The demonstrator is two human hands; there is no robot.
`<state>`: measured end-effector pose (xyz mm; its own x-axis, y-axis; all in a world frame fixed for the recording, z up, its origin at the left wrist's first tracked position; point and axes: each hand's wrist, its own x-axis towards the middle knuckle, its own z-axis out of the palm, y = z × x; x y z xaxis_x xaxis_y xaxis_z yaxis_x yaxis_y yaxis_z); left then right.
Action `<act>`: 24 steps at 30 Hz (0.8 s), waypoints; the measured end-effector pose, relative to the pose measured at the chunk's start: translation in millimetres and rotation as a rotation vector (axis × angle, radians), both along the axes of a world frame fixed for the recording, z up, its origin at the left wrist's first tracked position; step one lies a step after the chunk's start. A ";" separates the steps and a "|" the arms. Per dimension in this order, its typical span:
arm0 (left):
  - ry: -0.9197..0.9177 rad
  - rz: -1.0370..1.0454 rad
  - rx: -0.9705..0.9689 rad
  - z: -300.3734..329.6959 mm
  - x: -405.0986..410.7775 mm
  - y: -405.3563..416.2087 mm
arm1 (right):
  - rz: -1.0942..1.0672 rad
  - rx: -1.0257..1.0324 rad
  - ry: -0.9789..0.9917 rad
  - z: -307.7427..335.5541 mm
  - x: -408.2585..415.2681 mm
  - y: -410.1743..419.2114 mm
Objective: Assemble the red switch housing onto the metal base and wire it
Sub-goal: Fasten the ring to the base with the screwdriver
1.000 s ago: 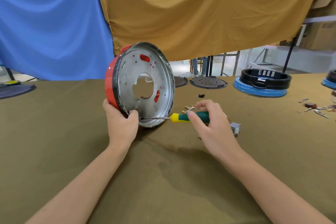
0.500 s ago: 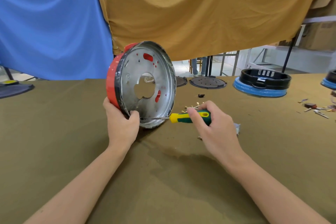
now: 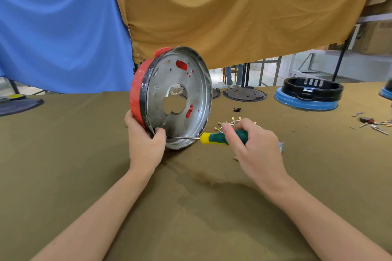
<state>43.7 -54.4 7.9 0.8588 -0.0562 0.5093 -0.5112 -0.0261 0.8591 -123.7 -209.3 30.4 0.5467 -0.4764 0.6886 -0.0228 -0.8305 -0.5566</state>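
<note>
On the table (image 3: 63,154), left grip (image 3: 146,144) clasps the metal base (image 3: 180,99), right grip (image 3: 254,144) the screwdriver (image 3: 214,138).

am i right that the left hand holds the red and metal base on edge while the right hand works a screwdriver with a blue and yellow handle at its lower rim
Not quite. In the head view the screwdriver has a green and yellow handle, not blue and yellow. The rest holds: the left hand grips the red and metal base on edge, and the right hand holds the screwdriver with its tip at the lower rim.
</note>
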 end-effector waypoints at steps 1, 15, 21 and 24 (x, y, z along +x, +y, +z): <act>0.001 -0.001 -0.008 0.1 0.7 -0.1 | 0.026 0.034 0.008 1.0 -0.4 -0.2; 0.113 -0.001 -0.119 -6.0 8.9 -0.9 | -0.077 -0.159 0.027 1.1 2.1 6.8; 0.176 0.005 -0.192 -4.2 11.7 0.2 | 0.302 0.014 0.005 2.6 -1.3 3.8; 0.202 0.002 -0.220 -3.8 14.2 1.1 | 0.286 -0.056 -0.032 3.5 -1.4 3.5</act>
<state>57.9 -53.3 4.1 0.9440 0.0381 0.3277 -0.3292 0.1712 0.9286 -125.1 -205.9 33.9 0.6308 -0.2665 0.7287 0.2339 -0.8302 -0.5060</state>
